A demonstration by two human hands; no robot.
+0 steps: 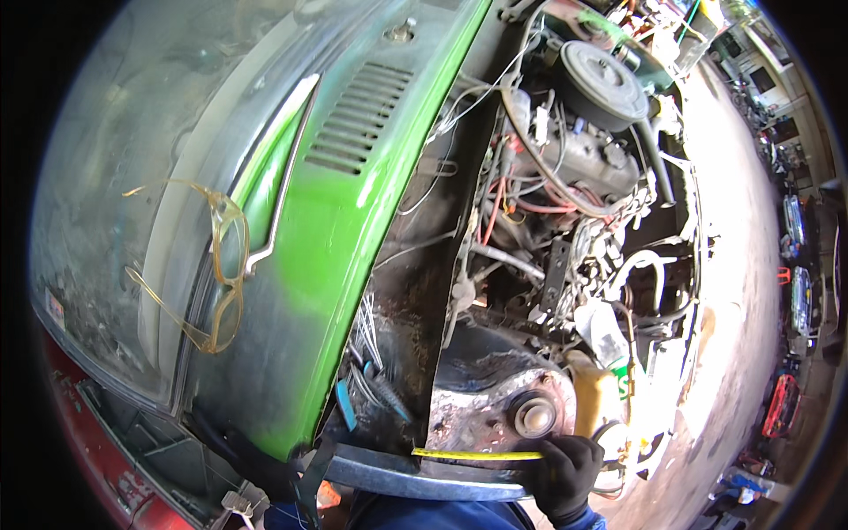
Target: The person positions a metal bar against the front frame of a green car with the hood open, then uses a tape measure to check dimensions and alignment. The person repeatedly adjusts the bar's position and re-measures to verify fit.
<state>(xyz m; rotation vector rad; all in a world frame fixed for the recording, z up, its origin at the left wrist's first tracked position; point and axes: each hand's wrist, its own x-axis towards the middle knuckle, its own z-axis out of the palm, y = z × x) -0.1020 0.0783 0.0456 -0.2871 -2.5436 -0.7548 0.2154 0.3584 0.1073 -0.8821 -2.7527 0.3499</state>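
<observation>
My right hand, in a dark glove, is closed at the near edge of a car's engine bay. From it a yellow tape measure blade runs left along the fender edge, ending by the inner panel. The tape's case is hidden in the glove. A dark-gloved shape that looks like my left hand is beside the corner of the green cowl; its fingers cannot be made out. Just beyond the tape is a round suspension strut top.
Clear-framed glasses lie by the windshield, near a wiper arm. A turquoise-handled tool and cable ties rest in the tray behind the bay. The engine's round air filter stands far off. A red car part is at the right.
</observation>
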